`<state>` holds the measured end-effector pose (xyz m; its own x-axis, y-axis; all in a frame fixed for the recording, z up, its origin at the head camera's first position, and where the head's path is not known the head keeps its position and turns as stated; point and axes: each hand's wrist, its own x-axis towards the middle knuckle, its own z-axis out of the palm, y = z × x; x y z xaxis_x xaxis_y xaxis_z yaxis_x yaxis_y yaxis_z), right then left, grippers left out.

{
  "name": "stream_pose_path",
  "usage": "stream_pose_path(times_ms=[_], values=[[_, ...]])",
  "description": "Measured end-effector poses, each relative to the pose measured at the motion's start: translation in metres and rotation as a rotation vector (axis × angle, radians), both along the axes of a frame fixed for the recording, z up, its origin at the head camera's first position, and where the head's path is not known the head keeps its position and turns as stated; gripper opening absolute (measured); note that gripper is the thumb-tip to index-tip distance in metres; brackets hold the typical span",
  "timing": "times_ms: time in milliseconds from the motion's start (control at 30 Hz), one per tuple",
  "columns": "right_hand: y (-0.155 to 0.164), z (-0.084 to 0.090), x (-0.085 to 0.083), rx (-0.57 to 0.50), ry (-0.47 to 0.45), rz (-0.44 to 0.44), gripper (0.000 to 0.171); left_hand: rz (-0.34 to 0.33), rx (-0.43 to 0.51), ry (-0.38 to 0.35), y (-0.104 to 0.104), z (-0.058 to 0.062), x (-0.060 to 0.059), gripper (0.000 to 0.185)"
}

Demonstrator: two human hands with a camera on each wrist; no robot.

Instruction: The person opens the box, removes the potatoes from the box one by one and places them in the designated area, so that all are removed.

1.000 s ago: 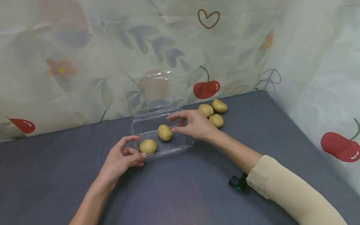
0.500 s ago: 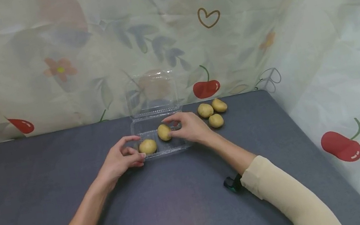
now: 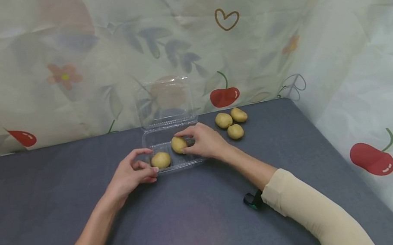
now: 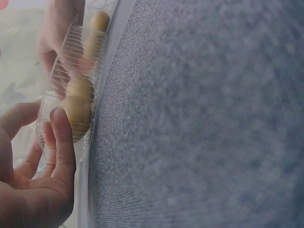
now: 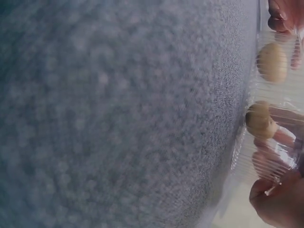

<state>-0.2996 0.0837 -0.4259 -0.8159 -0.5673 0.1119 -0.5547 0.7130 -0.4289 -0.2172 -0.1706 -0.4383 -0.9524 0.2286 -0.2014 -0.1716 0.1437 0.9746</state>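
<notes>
A clear plastic clamshell container lies on the dark table with its lid raised at the back. Inside, one potato rests in the front left corner. My left hand holds the container's left end, with a fingertip pressed to the clear wall in the left wrist view. Reaching in from the right, my right hand pinches a second potato between thumb and fingers near the middle of the container. Through the ribbed plastic in the right wrist view, that potato shows beside the fingers.
Three loose potatoes sit in a cluster on the table, just right of the container near the back edge. A patterned curtain hangs close behind the table and the raised lid.
My right hand has moved slightly left and its thumb and fingers have come round the middle potato. The left hand has stayed at the container's left end.
</notes>
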Motion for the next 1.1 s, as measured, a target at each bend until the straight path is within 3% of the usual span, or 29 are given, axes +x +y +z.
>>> stream_pose_path(times_ms=[900,1100], values=[[-0.0071,-0.001,-0.0029,0.15,-0.019,-0.019,0.06,0.011,-0.007,-0.011,0.0002,-0.0001,0.0011,0.06],[-0.0052,-0.0007,-0.0037,0.132,-0.007,-0.013,0.057,0.012,-0.004,-0.008,0.001,0.0001,0.0002,0.059]])
